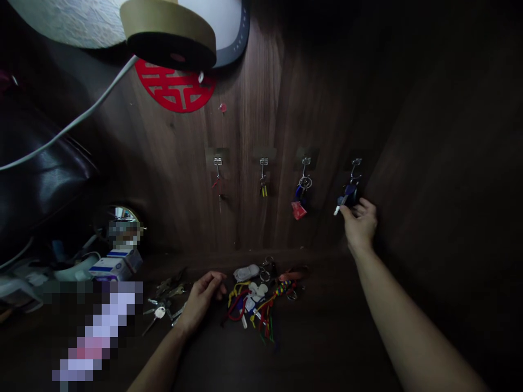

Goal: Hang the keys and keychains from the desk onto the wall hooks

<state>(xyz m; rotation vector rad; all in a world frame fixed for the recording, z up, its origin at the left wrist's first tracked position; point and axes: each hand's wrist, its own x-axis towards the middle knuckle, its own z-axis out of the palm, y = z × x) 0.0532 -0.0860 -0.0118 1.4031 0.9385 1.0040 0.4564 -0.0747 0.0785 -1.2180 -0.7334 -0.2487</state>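
Observation:
At the far right hook [356, 163], my right hand [362, 224] pinches a dark blue key fob [350, 193] with a small white piece below it. The fob is up against the hook's lower end; whether it hangs there by its ring is too dark to tell. My left hand [201, 300] rests low on the dark shelf, loosely curled with nothing visible in it. Beside it on the left lie several loose metal keys [159, 312]. To its right is a pile of keys with coloured cords [249, 305], next to a grey fob [246, 273] and a brown strap [291, 276].
Three more hooks on the wood panel bear a thin red-tied item [217, 185], a yellow-marked key tag [263, 190] and a bunch with a red tag [298, 210]. A red paper cutout [180, 92], white cable [81, 118], round mirror [122, 218] and small boxes [110, 267] are leftward.

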